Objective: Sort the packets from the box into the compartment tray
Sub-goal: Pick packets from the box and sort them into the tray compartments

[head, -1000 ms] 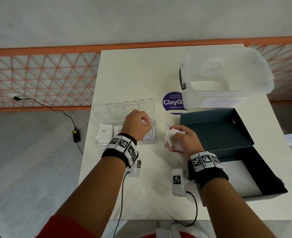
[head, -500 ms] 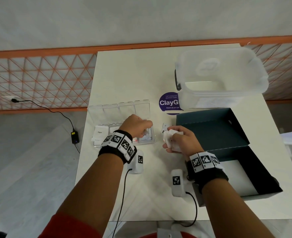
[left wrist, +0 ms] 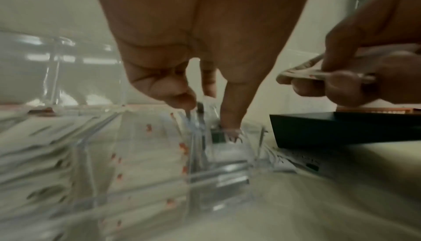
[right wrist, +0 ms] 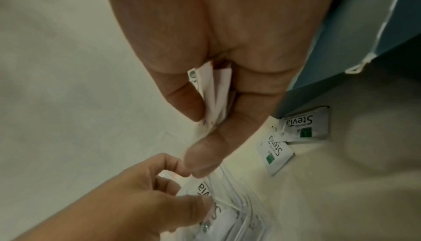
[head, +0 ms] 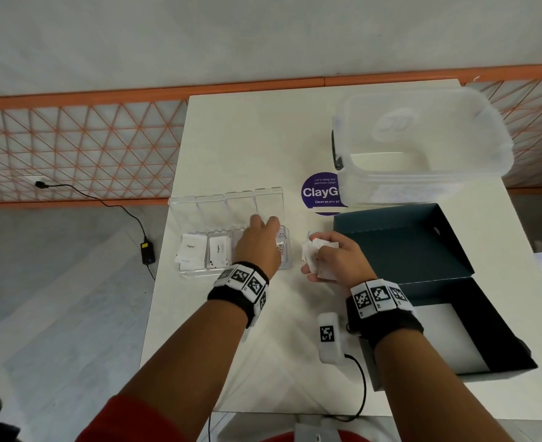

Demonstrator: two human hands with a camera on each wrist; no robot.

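A clear compartment tray (head: 199, 272) lies on the white table with its lid folded back. Sugar packets (head: 191, 250) and pepper packets (head: 220, 250) fill its two left compartments. My left hand (head: 258, 244) reaches down into the rightmost compartment and pinches a Stevia packet (right wrist: 200, 189) between thumb and index finger (left wrist: 227, 119). My right hand (head: 330, 260) hovers just right of the tray, gripping a bundle of packets (right wrist: 214, 90). The dark open box (head: 406, 250) stands to its right.
Two loose Stevia packets (right wrist: 305, 126) lie on the table beside the box corner. A frosted plastic bin (head: 422, 148) stands behind the box, next to a purple sticker (head: 320, 193). The table's left edge runs close to the tray.
My left hand has stretched forward and lowered its fingers deeper into the rightmost compartment with the packet. The right hand keeps its bundle in the same spot.
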